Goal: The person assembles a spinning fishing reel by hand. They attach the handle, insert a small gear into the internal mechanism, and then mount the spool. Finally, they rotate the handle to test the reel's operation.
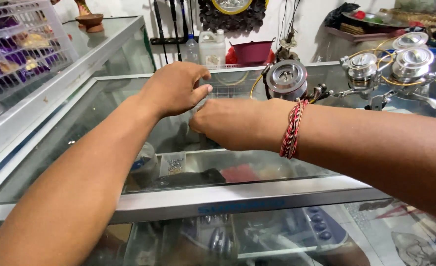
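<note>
Hands: left hand (176,88) and right hand (232,123) meet over the glass-topped display counter (104,113), fingertips together; what they pinch, perhaps thin line, cannot be made out.
Room: bare glass lies left of the hands.
Obstacles: silver fishing reel (287,79) just behind the right wrist; two more reels (390,66) farther right.
Hidden: right fingers covered by the hand's back.

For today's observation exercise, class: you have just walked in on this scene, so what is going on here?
A person leans over a glass display counter, both arms stretched out. The left hand and right hand meet above the glass with fingers pinched together, as if working something very thin; what they hold is too small to tell. The right wrist wears a red braided bracelet. Just beyond the hands stands a silver fishing reel, with more reels to the right.
</note>
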